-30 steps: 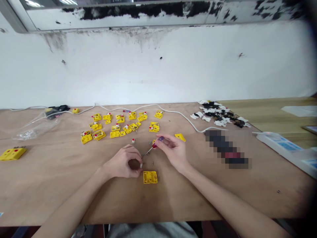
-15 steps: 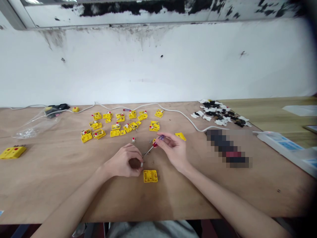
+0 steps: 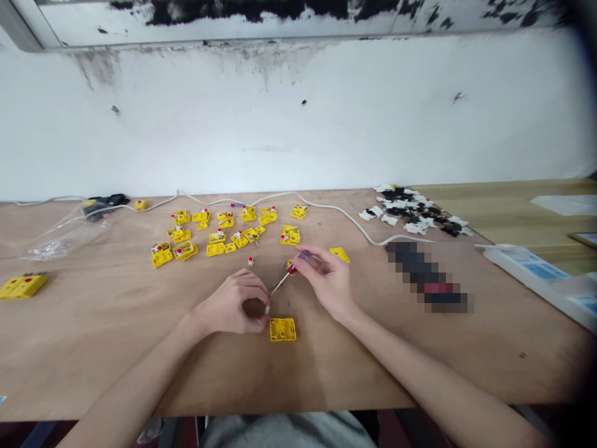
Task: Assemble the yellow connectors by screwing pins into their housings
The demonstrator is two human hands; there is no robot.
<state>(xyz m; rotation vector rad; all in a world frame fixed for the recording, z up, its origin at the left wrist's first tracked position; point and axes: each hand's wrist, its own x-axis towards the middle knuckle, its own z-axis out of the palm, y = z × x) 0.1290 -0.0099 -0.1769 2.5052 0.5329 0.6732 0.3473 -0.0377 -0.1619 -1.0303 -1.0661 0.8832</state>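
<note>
My left hand [image 3: 237, 303] pinches a small white part [image 3: 267, 309] between thumb and forefinger. In my right hand [image 3: 326, 280] is a screwdriver [image 3: 292, 269] with a red and purple handle, its shaft slanting down left so the tip meets the white part. Just below the fingertips an open yellow housing [image 3: 282, 330] lies on the table, its inner ribs facing up. A small white part with a red button [image 3: 250, 262] stands beyond my left hand. Another yellow piece [image 3: 339, 254] lies behind my right hand.
Several yellow housings with red buttons [image 3: 226, 219] spread over the wooden table [image 3: 116, 348]. Closed yellow units [image 3: 24, 287] and a clear bag [image 3: 69, 239] lie left. Black and white pieces [image 3: 415, 211], a blurred dark object [image 3: 426, 277], a white cable [image 3: 342, 214] and a power strip [image 3: 541, 280] are right.
The view has shifted very slightly. Both hands keep almost the same pose, with the screwdriver tip still at the white part.
</note>
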